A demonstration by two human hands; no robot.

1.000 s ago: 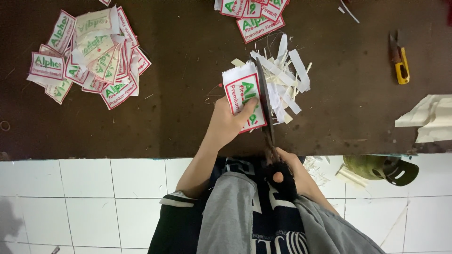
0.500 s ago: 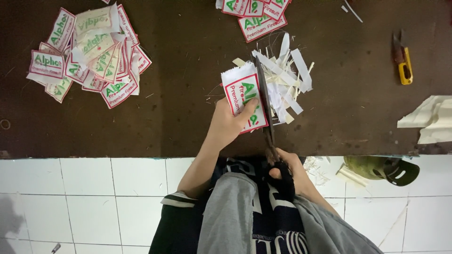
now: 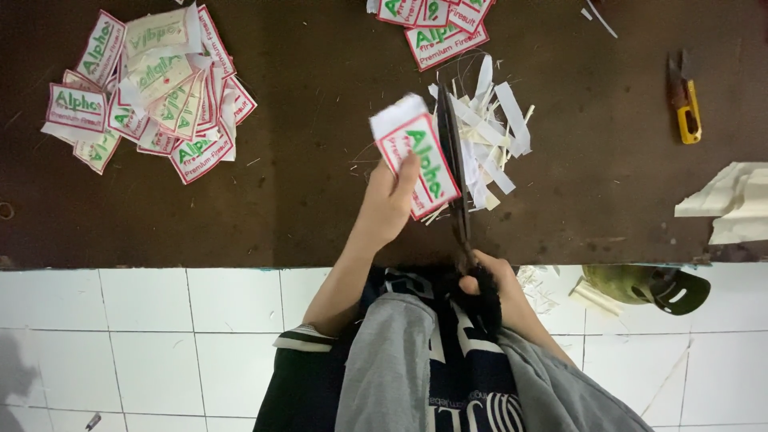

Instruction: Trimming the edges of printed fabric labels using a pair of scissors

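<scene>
My left hand holds a white fabric label with a red border and green lettering above the dark brown table. My right hand grips the black handles of long scissors, near the table's front edge. The blades lie along the label's right edge. Just right of the blades sits a heap of white trimmed strips.
A pile of several similar labels lies at the far left and another batch at the top centre. A small yellow thread snip and folded white cloth sit right. White floor tiles and a green-black object lie below.
My left hand has turned the label slightly, and the scissors have advanced a little along its right edge. Everything else on the table is unchanged.
</scene>
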